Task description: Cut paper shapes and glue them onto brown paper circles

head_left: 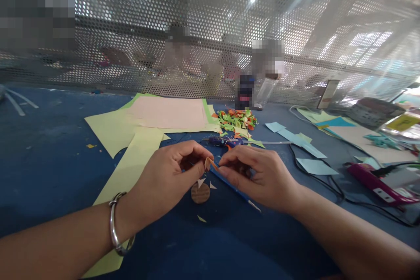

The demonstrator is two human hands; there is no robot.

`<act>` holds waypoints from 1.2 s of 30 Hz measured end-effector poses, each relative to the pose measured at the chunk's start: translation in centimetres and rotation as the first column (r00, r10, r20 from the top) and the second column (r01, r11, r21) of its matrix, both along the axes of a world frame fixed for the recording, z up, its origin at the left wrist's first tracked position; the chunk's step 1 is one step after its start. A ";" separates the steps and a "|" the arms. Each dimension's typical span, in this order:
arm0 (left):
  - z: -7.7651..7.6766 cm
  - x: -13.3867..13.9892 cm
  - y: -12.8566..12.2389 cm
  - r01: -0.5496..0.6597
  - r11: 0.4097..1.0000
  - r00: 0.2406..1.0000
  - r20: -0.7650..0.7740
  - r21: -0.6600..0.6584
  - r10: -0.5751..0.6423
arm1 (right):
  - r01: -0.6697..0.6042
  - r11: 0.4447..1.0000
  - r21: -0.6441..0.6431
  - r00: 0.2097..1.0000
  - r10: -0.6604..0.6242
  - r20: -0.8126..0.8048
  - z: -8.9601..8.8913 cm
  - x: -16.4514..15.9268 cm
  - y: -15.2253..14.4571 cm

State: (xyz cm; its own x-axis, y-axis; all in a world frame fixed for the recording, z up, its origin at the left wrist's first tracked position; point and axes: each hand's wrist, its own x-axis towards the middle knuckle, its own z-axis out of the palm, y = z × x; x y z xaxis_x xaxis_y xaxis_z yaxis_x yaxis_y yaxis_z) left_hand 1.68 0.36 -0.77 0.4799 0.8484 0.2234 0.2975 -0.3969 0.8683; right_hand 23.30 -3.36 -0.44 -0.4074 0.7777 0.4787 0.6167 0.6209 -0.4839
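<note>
Between my two hands, above the middle of the blue table, is a small folded piece of orange paper. My left hand pinches one end with thumb and fingertips, and my right hand pinches the other. Below them lies a round brown cardboard disc with a pale paper scrap at its upper edge. A blue pen-like stick with a thin pale tip slants beneath my right hand. Just beyond my fingers rests a dark blue glue gun with a clear glue stick in its back.
Pale yellow sheets and a pink sheet lie behind and left. A pile of green and orange paper pieces sits at the back. On the right are light blue paper strips, a black cable and a magenta power strip.
</note>
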 end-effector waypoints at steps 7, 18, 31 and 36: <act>-0.2 0.1 0.0 0.010 1.000 1.000 -0.008 0.001 -0.010 | -0.006 0.999 0.048 1.000 0.005 0.024 0.1 0.0 -0.1; 0.0 0.4 -0.4 0.056 0.994 0.997 0.062 -0.090 -0.051 | -0.010 0.987 0.158 0.993 -0.009 0.121 -0.1 0.0 -0.1; 0.4 0.1 -0.6 0.123 0.980 0.992 0.013 -0.154 -0.123 | -0.060 0.994 0.097 0.990 0.047 0.134 -0.4 -0.4 0.0; 0.2 0.2 -0.4 0.109 0.975 0.994 0.049 -0.193 -0.102 | -0.058 0.996 0.066 0.992 0.050 0.117 -0.3 -0.3 0.1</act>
State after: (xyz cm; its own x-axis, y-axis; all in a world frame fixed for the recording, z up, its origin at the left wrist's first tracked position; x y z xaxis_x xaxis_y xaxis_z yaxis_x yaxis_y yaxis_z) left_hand 1.86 -0.03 -0.55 0.5633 0.8225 0.0786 0.2275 -0.2459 0.9422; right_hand 22.98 -3.30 -0.76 -0.5038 0.7194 0.4782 0.6304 0.6846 -0.3658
